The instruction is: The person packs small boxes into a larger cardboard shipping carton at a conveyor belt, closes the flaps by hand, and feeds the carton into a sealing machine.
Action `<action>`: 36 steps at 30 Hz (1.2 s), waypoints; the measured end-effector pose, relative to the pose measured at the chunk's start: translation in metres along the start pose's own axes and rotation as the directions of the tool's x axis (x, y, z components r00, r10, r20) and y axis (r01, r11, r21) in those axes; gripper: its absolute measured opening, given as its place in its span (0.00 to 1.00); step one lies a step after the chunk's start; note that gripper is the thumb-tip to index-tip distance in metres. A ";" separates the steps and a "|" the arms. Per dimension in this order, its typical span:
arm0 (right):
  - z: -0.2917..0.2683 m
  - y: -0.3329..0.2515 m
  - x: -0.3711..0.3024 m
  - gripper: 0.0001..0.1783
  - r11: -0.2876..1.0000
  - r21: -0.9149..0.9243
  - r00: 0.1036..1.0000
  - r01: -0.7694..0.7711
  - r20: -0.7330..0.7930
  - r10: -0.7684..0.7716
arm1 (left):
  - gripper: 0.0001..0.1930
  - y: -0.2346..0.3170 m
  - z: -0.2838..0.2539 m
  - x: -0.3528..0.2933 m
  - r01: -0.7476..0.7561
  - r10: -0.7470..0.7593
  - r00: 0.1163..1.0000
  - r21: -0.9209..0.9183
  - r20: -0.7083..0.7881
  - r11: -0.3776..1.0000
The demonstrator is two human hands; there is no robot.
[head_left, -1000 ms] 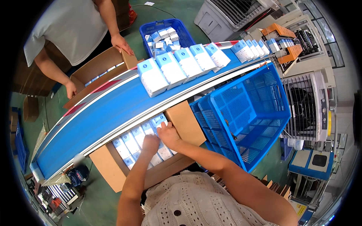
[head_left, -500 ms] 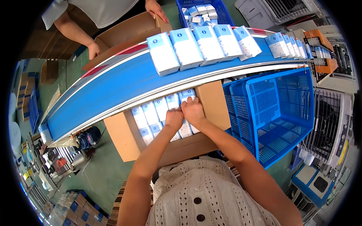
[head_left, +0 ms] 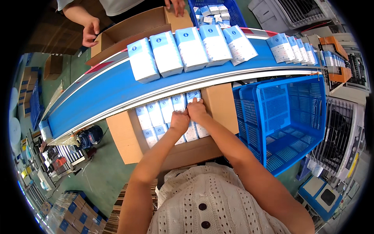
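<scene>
An open cardboard carton [head_left: 128, 150] stands in front of me, with two rows of blue-and-white tissue packs [head_left: 155, 114] packed upright in it. My left hand [head_left: 180, 121] and my right hand [head_left: 197, 111] are inside, side by side and touching near the carton's right end. Both are closed, fingers curled down onto the packs at the meeting of the rows. The right fingers grip the top of the far-row end pack [head_left: 193, 94]; the left fingertips, partly hidden, pinch at a pack beside it.
Beyond the carton runs a blue conveyor belt [head_left: 91, 100] carrying leaning tissue packs [head_left: 166, 54]. Across it, another person's hands [head_left: 90, 32] are at a second carton [head_left: 132, 27]. Stacked blue crates [head_left: 269, 156] stand to my right; a blue crate of packs [head_left: 233, 11] lies beyond the belt.
The packs on the belt have shifted left. The other person's left-side hand has risen off the carton flap. My hands stay almost in place on the packs.
</scene>
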State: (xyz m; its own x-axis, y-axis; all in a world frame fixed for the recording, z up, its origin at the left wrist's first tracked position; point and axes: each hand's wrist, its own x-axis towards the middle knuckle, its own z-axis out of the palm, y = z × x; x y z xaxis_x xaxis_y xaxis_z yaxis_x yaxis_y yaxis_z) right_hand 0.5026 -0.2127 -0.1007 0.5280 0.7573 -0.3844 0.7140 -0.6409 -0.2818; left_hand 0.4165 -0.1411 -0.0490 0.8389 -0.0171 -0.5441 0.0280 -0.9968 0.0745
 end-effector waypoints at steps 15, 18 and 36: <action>-0.257 0.105 0.023 0.34 0.839 0.543 0.896 0.026 -0.385 0.221 | 0.17 -0.172 -0.139 -0.087 0.167 -0.758 0.458 -0.793 -0.464 0.587; -0.263 0.052 0.014 0.34 0.796 0.579 0.958 0.175 -0.287 -0.003 | 0.18 -0.173 -0.155 -0.100 -0.126 -0.794 0.608 -0.986 0.012 -0.111; -0.267 0.003 0.036 0.35 0.845 0.507 0.899 0.168 -0.431 0.080 | 0.40 -0.203 -0.168 -0.126 -0.097 -0.644 0.762 -0.995 -0.072 -0.004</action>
State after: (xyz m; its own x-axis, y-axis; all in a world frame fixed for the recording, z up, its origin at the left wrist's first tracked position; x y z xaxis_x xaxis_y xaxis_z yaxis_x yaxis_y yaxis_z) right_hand 0.6464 -0.1538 0.1195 0.7300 0.6834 0.0113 0.4592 -0.4782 -0.7486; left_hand 0.3962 0.0760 0.1445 0.6602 0.6340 -0.4026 0.4594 0.0832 0.8843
